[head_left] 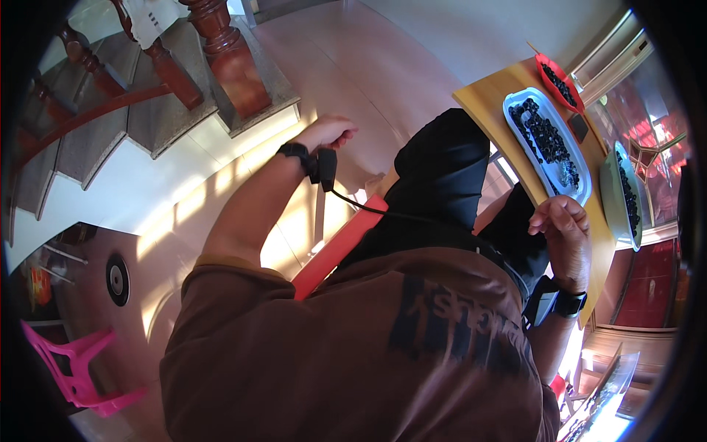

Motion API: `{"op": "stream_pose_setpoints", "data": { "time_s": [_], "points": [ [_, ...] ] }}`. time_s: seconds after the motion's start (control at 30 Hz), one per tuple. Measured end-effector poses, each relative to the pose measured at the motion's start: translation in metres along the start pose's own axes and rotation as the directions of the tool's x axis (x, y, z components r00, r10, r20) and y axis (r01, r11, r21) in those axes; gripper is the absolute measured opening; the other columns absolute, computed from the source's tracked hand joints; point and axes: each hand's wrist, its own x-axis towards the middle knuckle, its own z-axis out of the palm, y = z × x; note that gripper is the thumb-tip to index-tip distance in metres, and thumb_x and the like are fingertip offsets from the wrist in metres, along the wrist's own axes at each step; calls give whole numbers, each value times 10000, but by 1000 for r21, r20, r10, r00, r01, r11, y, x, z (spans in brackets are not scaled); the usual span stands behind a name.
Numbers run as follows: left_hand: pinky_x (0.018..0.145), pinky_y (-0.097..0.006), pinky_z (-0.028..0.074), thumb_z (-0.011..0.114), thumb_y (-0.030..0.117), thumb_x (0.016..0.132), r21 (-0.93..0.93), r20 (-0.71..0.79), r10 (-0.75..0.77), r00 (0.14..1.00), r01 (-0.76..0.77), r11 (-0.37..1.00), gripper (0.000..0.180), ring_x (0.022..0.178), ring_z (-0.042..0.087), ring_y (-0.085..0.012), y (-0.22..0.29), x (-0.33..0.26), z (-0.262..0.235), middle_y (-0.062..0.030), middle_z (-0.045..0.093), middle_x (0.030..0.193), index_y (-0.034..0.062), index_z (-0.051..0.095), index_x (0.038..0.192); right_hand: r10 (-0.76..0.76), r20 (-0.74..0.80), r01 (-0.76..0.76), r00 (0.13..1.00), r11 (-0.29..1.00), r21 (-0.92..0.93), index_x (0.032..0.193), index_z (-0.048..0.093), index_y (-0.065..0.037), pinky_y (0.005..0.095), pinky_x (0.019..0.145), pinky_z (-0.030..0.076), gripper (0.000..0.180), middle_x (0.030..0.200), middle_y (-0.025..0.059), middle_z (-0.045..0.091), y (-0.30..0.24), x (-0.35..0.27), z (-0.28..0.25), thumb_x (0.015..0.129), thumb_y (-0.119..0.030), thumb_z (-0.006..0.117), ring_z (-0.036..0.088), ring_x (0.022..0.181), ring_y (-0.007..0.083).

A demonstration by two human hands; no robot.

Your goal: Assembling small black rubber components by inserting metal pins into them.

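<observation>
My left hand [330, 132] is held out over the floor, left of my knees, with its fingers curled in; what they hold, if anything, is hidden. At the table's near edge my right hand [565, 232] has its thumb and fingertips pressed together, next to the near end of a pale blue-white tray [519, 144]. Anything in that pinch is too small to make out. Many small black pieces [546, 136] lie in the tray. More black pieces are in a red dish [546, 62] beyond it and in a pale green basin [613, 191] to its right.
The tray and dish stand on a wooden table [479, 99] at my right. A small dark flat thing [579, 128] lies between tray and dish. Stairs with a wooden newel post [239, 74] rise at the left. A pink plastic stool [81, 368] is at lower left.
</observation>
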Motion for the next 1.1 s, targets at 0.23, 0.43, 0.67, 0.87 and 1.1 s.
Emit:
{"op": "stream_pose_setpoints", "data": {
  "time_s": [0.23,0.43,0.67,0.87,1.1],
  "points": [
    [445,-268,399,557,222,881,-208,63,-186,981,195,958,196,482,470,-98,-81,20,32,17,504,593,86,571,741,327,56,-275,944,866,-418,1020,618,13,247,818,453,205,926,65,645,35,-18,-16,868,-123,591,586,891,113],
    [489,-262,372,565,246,856,14,93,-172,981,171,985,256,488,463,-104,-112,21,41,10,514,556,117,553,636,294,221,-190,930,899,-395,1059,611,24,239,826,431,299,954,59,636,65,-31,-46,883,-217,596,556,922,106],
    [557,-299,439,555,184,830,-9,282,-150,948,159,987,126,580,551,-126,-101,-6,69,-6,586,667,92,619,772,326,63,-328,943,945,17,1040,612,0,255,769,507,296,963,98,648,114,-28,-79,899,-258,571,626,869,154],
    [580,-303,449,553,184,840,25,328,-110,938,108,994,125,601,559,-130,-127,-4,65,-9,594,686,88,621,795,328,3,-321,945,921,219,1054,590,9,301,759,539,304,1008,121,638,114,-26,-76,887,-245,582,631,894,190],
    [605,-308,461,552,184,851,33,327,-103,939,98,995,126,626,568,-134,-135,25,36,-12,602,709,84,623,822,325,-17,-311,945,917,248,1040,592,10,293,752,540,304,981,114,642,117,-26,-77,889,-253,587,634,887,185]
  ]
}}
